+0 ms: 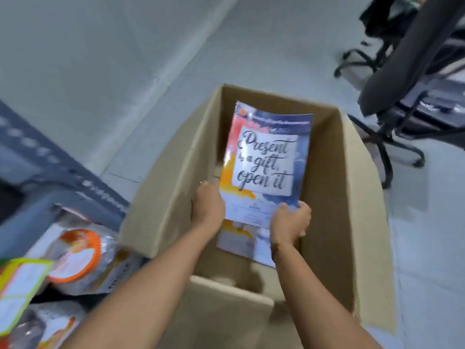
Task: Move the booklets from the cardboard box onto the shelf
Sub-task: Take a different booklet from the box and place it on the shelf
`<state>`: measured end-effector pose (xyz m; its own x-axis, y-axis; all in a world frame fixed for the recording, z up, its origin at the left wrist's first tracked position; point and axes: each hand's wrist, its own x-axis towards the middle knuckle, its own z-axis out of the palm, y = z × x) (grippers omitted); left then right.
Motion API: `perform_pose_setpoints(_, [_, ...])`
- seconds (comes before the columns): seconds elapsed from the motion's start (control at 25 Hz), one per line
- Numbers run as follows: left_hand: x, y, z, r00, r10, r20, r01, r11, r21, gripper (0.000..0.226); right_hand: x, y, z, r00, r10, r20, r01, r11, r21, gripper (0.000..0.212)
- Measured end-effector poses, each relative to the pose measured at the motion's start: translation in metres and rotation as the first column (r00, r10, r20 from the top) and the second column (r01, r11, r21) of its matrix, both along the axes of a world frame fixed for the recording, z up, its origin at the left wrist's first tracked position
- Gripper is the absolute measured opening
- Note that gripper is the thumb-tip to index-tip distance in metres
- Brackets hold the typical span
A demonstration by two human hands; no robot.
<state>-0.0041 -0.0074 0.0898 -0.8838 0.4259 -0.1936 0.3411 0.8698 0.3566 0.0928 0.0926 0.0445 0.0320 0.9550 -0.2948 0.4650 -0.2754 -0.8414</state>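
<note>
An open cardboard box (pixel 352 187) stands on the floor in front of me. Both my hands reach into it and hold up a glossy booklet (pixel 266 157) with a blue, orange and pink cover that reads "Present is a gift, open it". My left hand (pixel 206 207) grips its lower left edge and my right hand (pixel 289 222) grips its lower right corner. Another booklet (pixel 241 244) of the same design lies below it inside the box. The grey metal shelf (pixel 50 170) is at the left, blurred.
On the shelf at lower left lie wrapped items with an orange round label (pixel 75 255) and a yellow-green card (pixel 22 283). Black office chairs (pixel 402 79) stand at the upper right on the pale floor. A white wall runs behind the box.
</note>
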Motion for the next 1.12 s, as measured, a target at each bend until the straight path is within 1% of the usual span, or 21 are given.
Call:
perform_pose_setpoints(0.08, [0.006,-0.044,0.069,0.979,0.092,-0.183,-0.04,0.962,0.271,0.022,-0.014,-0.032,0.063,0.968,0.06,-0.244,-0.012,0.981,0.193,0.04])
perform_pose_setpoints(0.16, [0.025,-0.079,0.122,0.89,0.189,-0.414,0.029,0.884,0.466,0.031,-0.012,-0.062,0.12,0.894,0.132,-0.428,0.025,0.939,0.344,0.036])
perform_pose_setpoints(0.24, [0.036,-0.133,0.177,0.696,0.39,-0.603,0.092,0.784,0.613,0.039,-0.025,-0.108,0.186,0.73,0.286,-0.621,0.072,0.871,0.487,0.037])
perform_pose_setpoints(0.28, [0.042,-0.155,0.204,0.592,0.48,-0.648,0.141,0.729,0.67,0.04,-0.032,-0.128,0.21,0.642,0.341,-0.687,0.095,0.854,0.512,0.037])
perform_pose_setpoints(0.32, [0.05,-0.172,0.229,0.506,0.542,-0.671,0.179,0.695,0.697,0.04,-0.036,-0.144,0.229,0.57,0.378,-0.73,0.095,0.852,0.515,0.038])
perform_pose_setpoints(0.4, [0.068,-0.224,0.282,0.255,0.652,-0.714,0.207,0.684,0.699,0.041,-0.053,-0.197,0.281,0.434,0.532,-0.727,-0.018,0.812,0.584,0.054])
perform_pose_setpoints(0.44, [0.077,-0.248,0.305,0.14,0.67,-0.729,0.212,0.699,0.683,0.041,-0.058,-0.22,0.307,0.393,0.622,-0.677,-0.072,0.755,0.652,0.062])
perform_pose_setpoints(0.48, [0.087,-0.272,0.328,0.054,0.684,-0.727,0.199,0.707,0.679,0.041,-0.063,-0.244,0.336,0.34,0.697,-0.631,-0.105,0.695,0.711,0.066])
perform_pose_setpoints(0.52, [0.093,-0.29,0.348,0.005,0.698,-0.716,0.166,0.705,0.689,0.041,-0.069,-0.263,0.362,0.283,0.765,-0.579,-0.127,0.628,0.767,0.068])
perform_pose_setpoints(0.6, [0.094,-0.324,0.389,-0.003,0.736,-0.677,0.039,0.677,0.735,0.042,-0.084,-0.295,0.414,0.186,0.884,-0.429,-0.189,0.461,0.867,0.063])
perform_pose_setpoints(0.64, [0.09,-0.34,0.406,0.008,0.754,-0.657,-0.066,0.656,0.752,0.042,-0.096,-0.306,0.436,0.159,0.93,-0.331,-0.236,0.361,0.902,0.057])
perform_pose_setpoints(0.72, [0.069,-0.363,0.432,0.092,0.773,-0.627,-0.288,0.624,0.727,0.034,-0.121,-0.318,0.465,0.171,0.98,-0.098,-0.37,0.156,0.916,0.041])
perform_pose_setpoints(0.76, [0.059,-0.372,0.44,0.135,0.776,-0.616,-0.401,0.611,0.683,0.028,-0.132,-0.322,0.472,0.182,0.983,0.024,-0.453,0.062,0.889,0.03])
perform_pose_setpoints(0.8, [0.051,-0.377,0.443,0.181,0.773,-0.608,-0.506,0.603,0.616,0.025,-0.139,-0.325,0.475,0.202,0.97,0.132,-0.536,-0.004,0.844,0.022])
perform_pose_setpoints(0.88, [0.039,-0.38,0.439,0.267,0.755,-0.599,-0.654,0.598,0.463,0.031,-0.148,-0.327,0.474,0.253,0.932,0.259,-0.662,-0.029,0.749,0.023])
perform_pose_setpoints(0.92, [0.037,-0.378,0.436,0.282,0.755,-0.592,-0.696,0.586,0.416,0.034,-0.148,-0.325,0.472,0.279,0.916,0.288,-0.685,-0.02,0.728,0.027])
perform_pose_setpoints(0.96, [0.037,-0.373,0.432,0.262,0.757,-0.598,-0.726,0.563,0.395,0.034,-0.148,-0.322,0.468,0.294,0.912,0.285,-0.673,-0.015,0.74,0.031])
perform_pose_setpoints(1.0, [0.037,-0.368,0.429,0.201,0.737,-0.645,-0.727,0.554,0.406,0.032,-0.145,-0.317,0.462,0.31,0.92,0.24,-0.607,-0.003,0.794,0.033])
perform_pose_setpoints(1.04, [0.037,-0.36,0.423,0.118,0.677,-0.727,-0.694,0.579,0.427,0.028,-0.141,-0.31,0.451,0.332,0.931,0.153,-0.491,0.032,0.871,0.034])
perform_pose_setpoints(1.08, [0.036,-0.344,0.414,0.002,0.575,-0.818,-0.618,0.644,0.451,0.025,-0.134,-0.3,0.435,0.362,0.932,0.031,-0.332,0.099,0.938,0.033])
perform_pose_setpoints(1.12, [0.033,-0.32,0.401,-0.089,0.478,-0.874,-0.515,0.729,0.451,0.024,-0.126,-0.286,0.41,0.388,0.914,-0.113,-0.152,0.185,0.971,0.031])
